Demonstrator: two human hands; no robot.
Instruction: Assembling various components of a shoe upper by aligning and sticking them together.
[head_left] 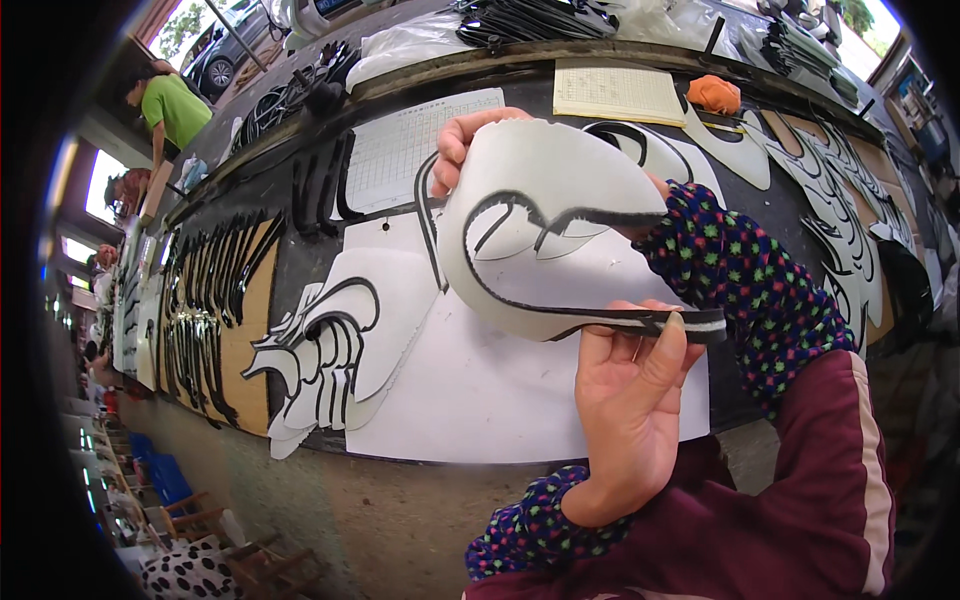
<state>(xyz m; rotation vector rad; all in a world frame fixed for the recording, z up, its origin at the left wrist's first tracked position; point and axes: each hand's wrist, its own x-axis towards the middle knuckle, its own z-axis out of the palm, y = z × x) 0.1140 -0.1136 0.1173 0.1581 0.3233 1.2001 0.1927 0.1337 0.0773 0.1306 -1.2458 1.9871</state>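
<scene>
A curved white shoe-upper piece [555,165] with black edging is held up over the table, bent into a loop. My left hand [630,410] pinches its narrow black-edged end between thumb and fingers. From the right, my right hand [455,145] reaches behind the piece; its fingertips curl around the far left edge, and most of this hand is hidden. Below lies a white sheet [520,410]. A fanned pile of similar white pieces [375,310] with black edging rests to the left.
Black strips [215,290] are laid in rows on cardboard at the left. Beyond the sheet are a gridded paper [400,150], a notepad [620,92] and an orange lump [714,94]. More white pieces [825,190] lie at the right. A person in green [172,110] is at the far left.
</scene>
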